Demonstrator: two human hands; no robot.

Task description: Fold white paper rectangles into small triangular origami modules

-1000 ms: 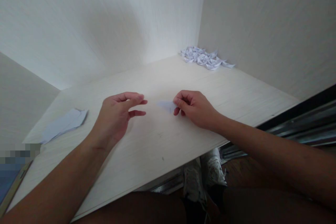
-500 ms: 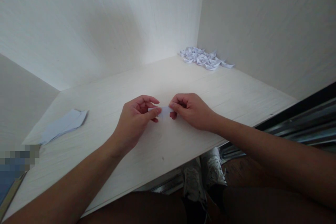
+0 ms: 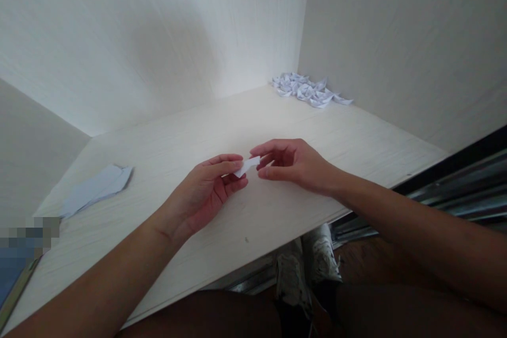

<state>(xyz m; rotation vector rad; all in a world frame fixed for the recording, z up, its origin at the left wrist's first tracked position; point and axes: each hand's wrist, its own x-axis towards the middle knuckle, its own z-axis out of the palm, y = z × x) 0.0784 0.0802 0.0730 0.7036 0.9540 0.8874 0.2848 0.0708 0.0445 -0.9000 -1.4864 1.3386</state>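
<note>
My left hand (image 3: 209, 190) is turned palm up above the pale wooden tabletop (image 3: 190, 132), and its thumb and fingers pinch a small folded piece of white paper (image 3: 246, 165). My right hand (image 3: 291, 163) hovers just right of that paper, its fingers loosely curled and parted, with the fingertips close to the paper's free end; I cannot tell whether they touch it.
A heap of several small folded white paper pieces (image 3: 309, 90) lies in the far right corner against the walls. A few flat paper sheets (image 3: 95, 187) lie at the left. White walls enclose the back and right side. Shoes (image 3: 309, 266) show below the table's front edge.
My left hand came in from the left, took the folded paper and turned palm up with it. My right hand let go of the paper and loosened its fingers.
</note>
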